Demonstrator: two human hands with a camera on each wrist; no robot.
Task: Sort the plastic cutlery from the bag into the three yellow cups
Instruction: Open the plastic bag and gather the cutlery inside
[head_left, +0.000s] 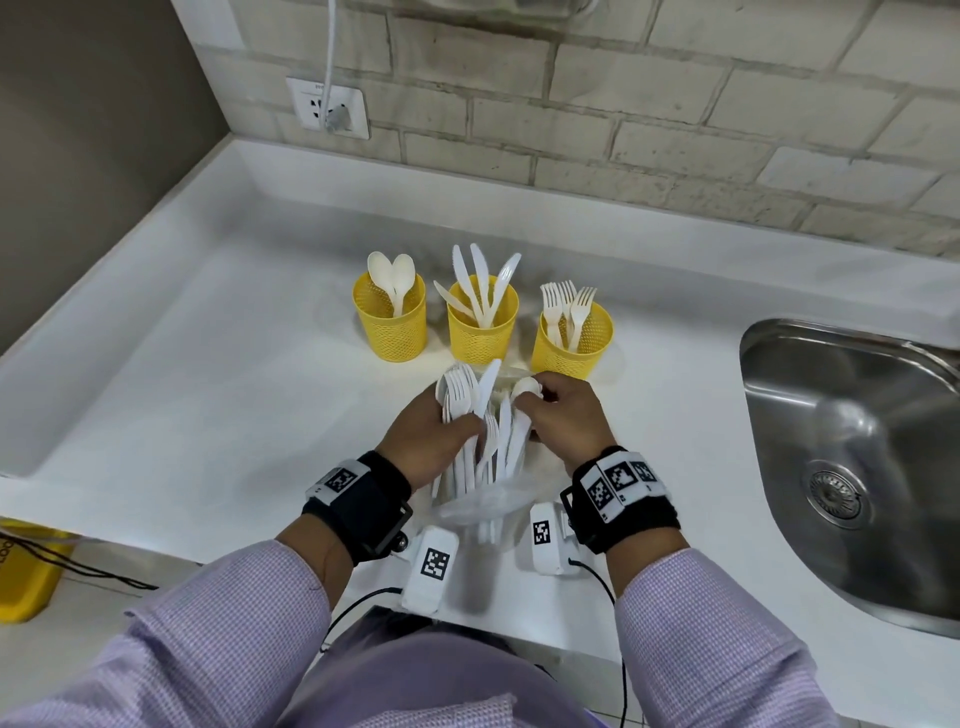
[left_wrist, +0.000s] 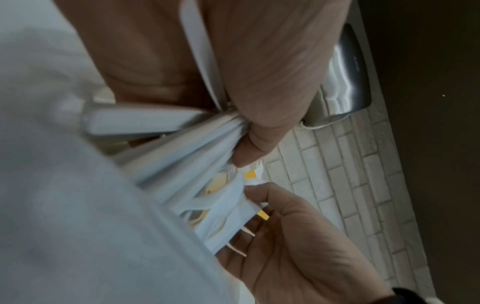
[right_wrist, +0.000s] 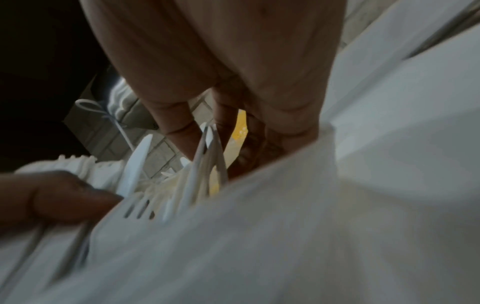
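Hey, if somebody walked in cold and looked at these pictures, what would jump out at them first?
Probably the three yellow cups in a row at the middle of the white counter: spoons in the left one, knives in the middle, forks in the right. Just in front of them, the left hand grips a bundle of white cutlery while the right hand picks at a spoon. A steel sink sits at the right.

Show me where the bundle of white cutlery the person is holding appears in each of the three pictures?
Head: the cutlery bundle is at centre, between left hand and right hand.
Left wrist: centre, under the thumb.
Right wrist: lower left, fork tines showing.
Shared landmark: the brick wall.
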